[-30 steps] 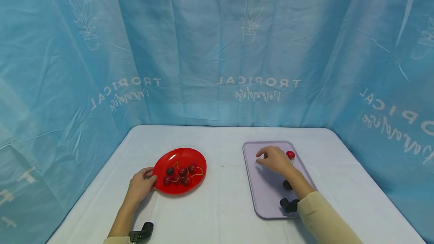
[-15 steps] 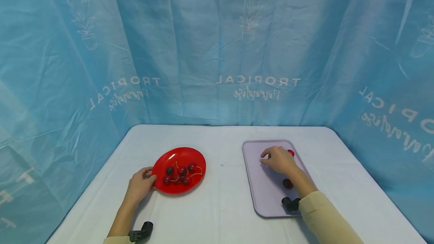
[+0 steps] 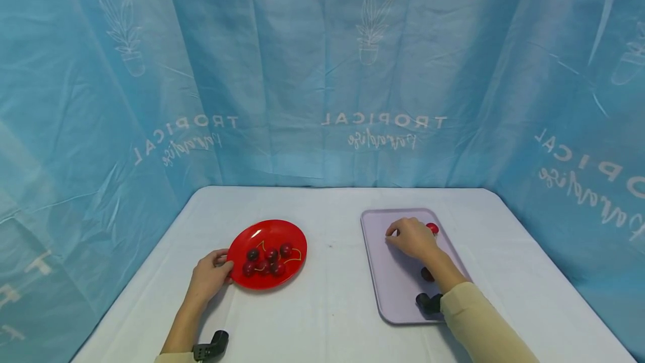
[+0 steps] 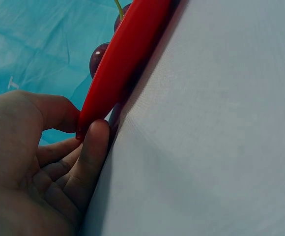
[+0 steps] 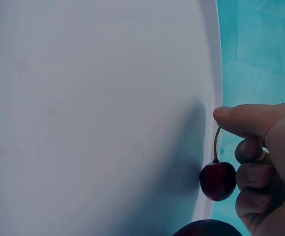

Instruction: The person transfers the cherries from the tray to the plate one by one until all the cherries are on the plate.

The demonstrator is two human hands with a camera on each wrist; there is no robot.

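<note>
My left hand (image 3: 210, 276) grips the near-left rim of a red plate (image 3: 292, 279), thumb above and fingers below, as the left wrist view shows. Several dark red cherries (image 3: 278, 269), some with green stems, lie on the plate. Over the lavender tray (image 3: 398, 307), my right hand (image 3: 412, 238) pinches a cherry's stem between thumb and forefinger. That cherry (image 5: 217, 181) shows in the right wrist view beside the curled fingers; my hand hides it in the head view. A bright red cherry (image 3: 431, 228) and a dark one (image 3: 427, 274) lie on the tray, partly behind my hand and arm.
A white cloth covers the table (image 3: 332, 301), with the plate at left and the tray at right. Blue printed curtains (image 3: 302, 83) enclose the back and both sides. Each wrist wears a black camera mount (image 3: 428, 303).
My right hand has shifted slightly to the right over the tray, and its thumb and forefinger have drawn closer together. The left hand and the plate stay where they were.
</note>
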